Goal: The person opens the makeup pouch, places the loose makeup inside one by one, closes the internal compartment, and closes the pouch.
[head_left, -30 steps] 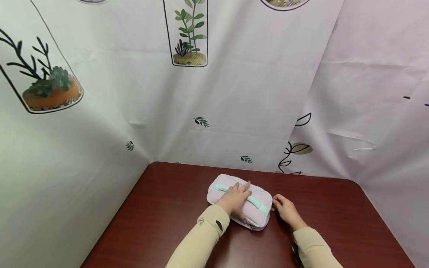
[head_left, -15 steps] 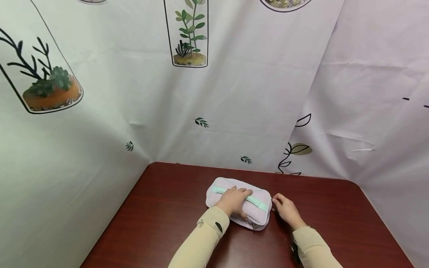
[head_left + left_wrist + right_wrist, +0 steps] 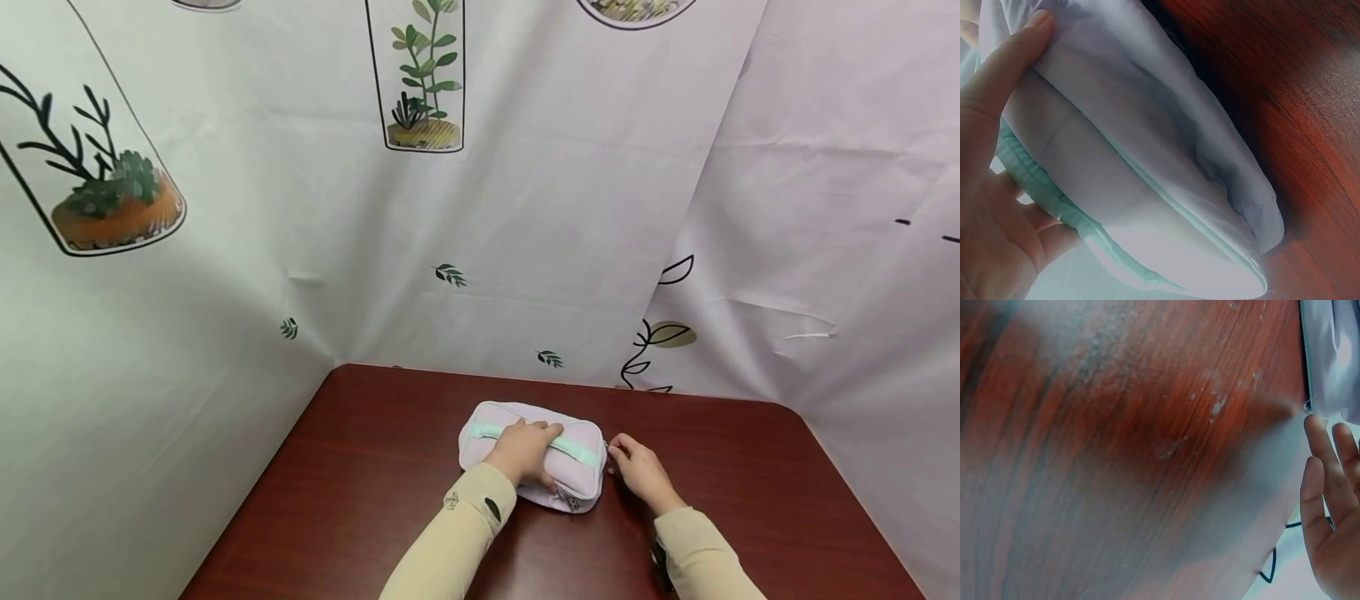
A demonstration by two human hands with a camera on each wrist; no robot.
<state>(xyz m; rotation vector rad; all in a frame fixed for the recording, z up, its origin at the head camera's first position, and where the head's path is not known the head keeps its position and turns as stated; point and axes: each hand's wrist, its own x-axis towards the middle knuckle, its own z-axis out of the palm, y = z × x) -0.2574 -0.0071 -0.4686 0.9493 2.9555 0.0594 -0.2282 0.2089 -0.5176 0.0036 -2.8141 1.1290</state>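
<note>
A pale lilac zippered pouch point(image 3: 576, 475) lies on the table, a mint-green handle strap point(image 3: 576, 451) running along its top. My left hand point(image 3: 519, 450) grips its middle, fingers over the strap and thumb on the near side. In the left wrist view the thumb point(image 3: 1013, 62) presses into the soft side, where the fabric folds. At the pouch's right end, my right hand point(image 3: 641, 477) has its fingertips drawn together in a pinch on a small zipper pull point(image 3: 606, 445), largely hidden by them. Another zipper pull point(image 3: 573, 504) hangs at the near right corner.
The dark red wooden table point(image 3: 360, 492) has rounded far corners. A white cloth backdrop point(image 3: 555, 250) printed with plants and leaves stands behind it and along the left side. In the right wrist view, dark cords point(image 3: 1269, 569) show past the table edge.
The pouch has shifted slightly nearer and left, tilting a little under my left hand. My left fingers have drawn in from a wider spread. My right hand stays almost still.
</note>
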